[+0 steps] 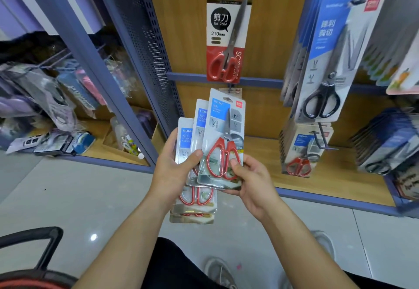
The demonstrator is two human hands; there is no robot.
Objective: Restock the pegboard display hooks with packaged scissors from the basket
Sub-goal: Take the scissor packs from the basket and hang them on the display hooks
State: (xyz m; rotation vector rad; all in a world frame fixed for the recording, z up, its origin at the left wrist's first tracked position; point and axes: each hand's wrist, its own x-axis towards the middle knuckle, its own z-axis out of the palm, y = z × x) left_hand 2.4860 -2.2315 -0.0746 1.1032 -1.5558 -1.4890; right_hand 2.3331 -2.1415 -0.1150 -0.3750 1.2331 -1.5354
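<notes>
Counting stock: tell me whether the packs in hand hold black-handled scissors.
No, the fanned packs held by both hands show red-handled scissors.

Scissor packs fanned between both hands, below hanging pack; basket bottom-left.

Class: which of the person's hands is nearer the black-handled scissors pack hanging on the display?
Right. The right hand is below and left of the black-handled scissors pack; the left hand is farther left.
</notes>
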